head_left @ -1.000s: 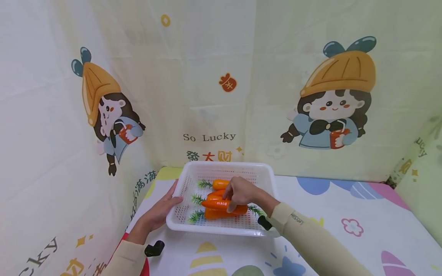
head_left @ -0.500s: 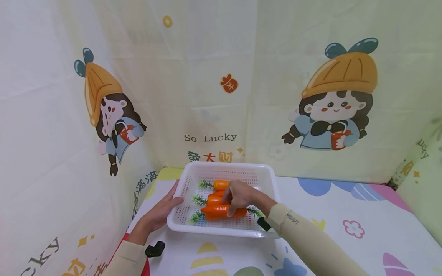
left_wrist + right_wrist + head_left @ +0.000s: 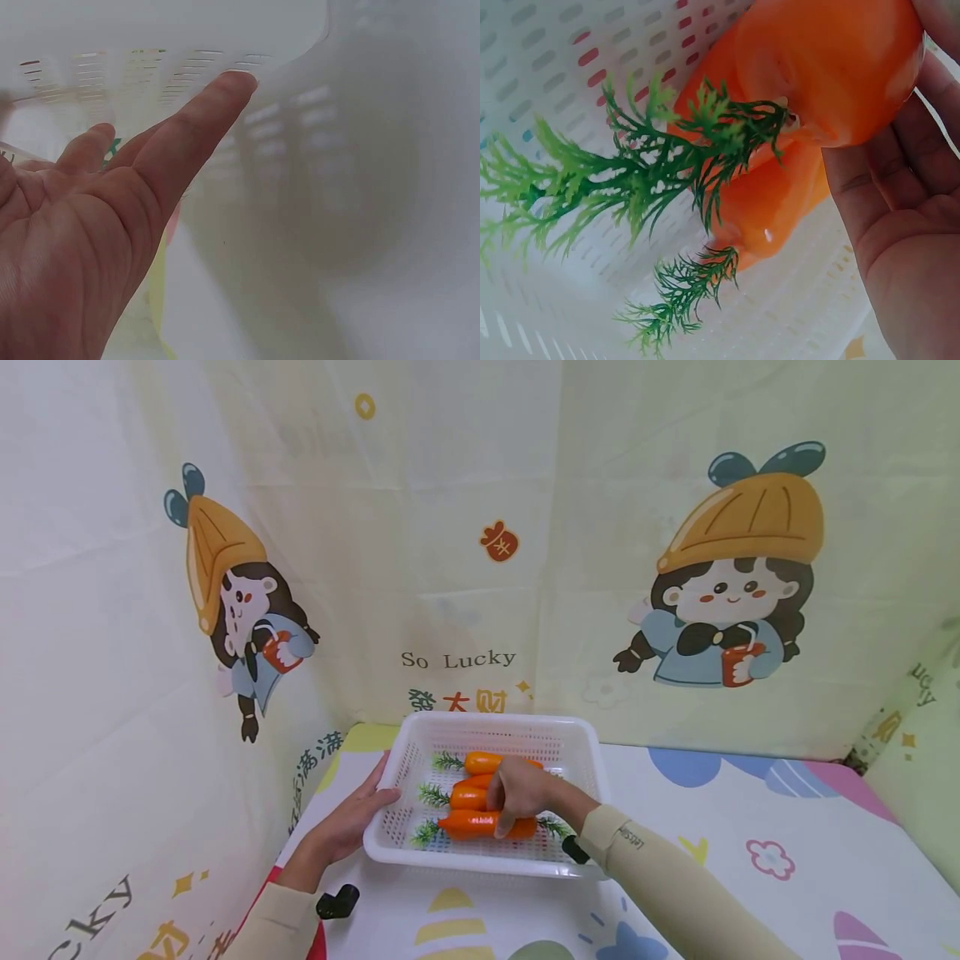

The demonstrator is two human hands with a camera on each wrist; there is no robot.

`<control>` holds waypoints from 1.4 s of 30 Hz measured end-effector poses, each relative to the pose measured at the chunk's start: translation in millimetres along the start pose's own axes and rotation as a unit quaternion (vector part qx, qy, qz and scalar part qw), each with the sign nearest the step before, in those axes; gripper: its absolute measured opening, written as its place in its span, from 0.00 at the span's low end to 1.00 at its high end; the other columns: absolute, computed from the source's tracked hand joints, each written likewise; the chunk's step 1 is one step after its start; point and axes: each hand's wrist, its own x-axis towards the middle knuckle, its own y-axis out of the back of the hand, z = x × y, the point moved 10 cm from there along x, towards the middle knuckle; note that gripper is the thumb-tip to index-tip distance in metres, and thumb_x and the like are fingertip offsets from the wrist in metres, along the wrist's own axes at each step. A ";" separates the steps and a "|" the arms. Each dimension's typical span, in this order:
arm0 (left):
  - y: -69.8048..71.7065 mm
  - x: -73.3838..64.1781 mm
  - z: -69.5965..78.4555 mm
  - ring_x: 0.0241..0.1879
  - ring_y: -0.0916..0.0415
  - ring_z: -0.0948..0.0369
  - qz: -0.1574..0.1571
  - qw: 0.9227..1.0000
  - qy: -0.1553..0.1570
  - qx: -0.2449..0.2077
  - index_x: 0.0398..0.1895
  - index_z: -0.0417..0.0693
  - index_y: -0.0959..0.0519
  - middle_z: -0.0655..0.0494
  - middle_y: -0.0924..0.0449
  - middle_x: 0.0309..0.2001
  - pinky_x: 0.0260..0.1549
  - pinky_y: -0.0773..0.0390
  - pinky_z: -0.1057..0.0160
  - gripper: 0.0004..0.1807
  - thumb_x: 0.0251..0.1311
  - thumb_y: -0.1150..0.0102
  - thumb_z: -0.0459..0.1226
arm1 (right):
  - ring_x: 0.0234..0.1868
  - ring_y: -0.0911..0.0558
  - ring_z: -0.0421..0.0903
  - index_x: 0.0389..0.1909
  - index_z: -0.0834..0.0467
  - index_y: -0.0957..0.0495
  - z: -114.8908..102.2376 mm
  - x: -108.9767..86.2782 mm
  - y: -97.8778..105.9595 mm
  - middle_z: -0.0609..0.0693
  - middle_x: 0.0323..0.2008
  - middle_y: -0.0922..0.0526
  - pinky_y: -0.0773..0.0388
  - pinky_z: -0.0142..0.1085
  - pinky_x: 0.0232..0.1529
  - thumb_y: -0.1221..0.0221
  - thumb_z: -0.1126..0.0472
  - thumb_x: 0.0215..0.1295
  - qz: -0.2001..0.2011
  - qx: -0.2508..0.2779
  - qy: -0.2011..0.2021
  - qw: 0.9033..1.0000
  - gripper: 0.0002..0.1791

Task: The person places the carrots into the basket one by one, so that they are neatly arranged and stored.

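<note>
A white plastic basket (image 3: 487, 867) with slotted walls holds several orange toy carrots with green leafy tops. My left hand (image 3: 348, 820) grips its left side, thumb over the rim and fingers along the outer wall (image 3: 217, 60). Inside, my right hand (image 3: 520, 793) pinches the nearest carrot (image 3: 472, 824), whose leaves (image 3: 553, 827) point right. In the right wrist view this carrot (image 3: 840, 67) fills the top, thumb and fingers on either side of it. Another carrot (image 3: 469, 797) lies behind it, partly hidden by my hand, and a further carrot (image 3: 483, 763) lies toward the back.
The basket stands on a table covered with a printed white cloth (image 3: 697, 860). Pale curtains (image 3: 450, 593) with cartoon figures hang behind and at both sides. Black camera mounts (image 3: 337, 902) sit at both wrists.
My right hand has lowered the nearest carrot slightly toward the basket's near side, showing more of the carrots behind. My left hand keeps its hold on the basket.
</note>
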 end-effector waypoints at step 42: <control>-2.0 -3.6 3.6 0.71 0.29 0.42 -0.014 1.000 -0.002 0.001 0.80 0.92 0.66 0.56 0.54 0.86 0.61 0.18 0.44 0.43 0.79 0.51 0.47 | 0.29 0.21 0.38 0.33 0.54 0.10 1.4 3.0 -18.1 0.41 0.27 0.14 0.19 0.28 0.35 0.17 0.56 0.46 -0.035 -0.063 0.017 0.997 0.14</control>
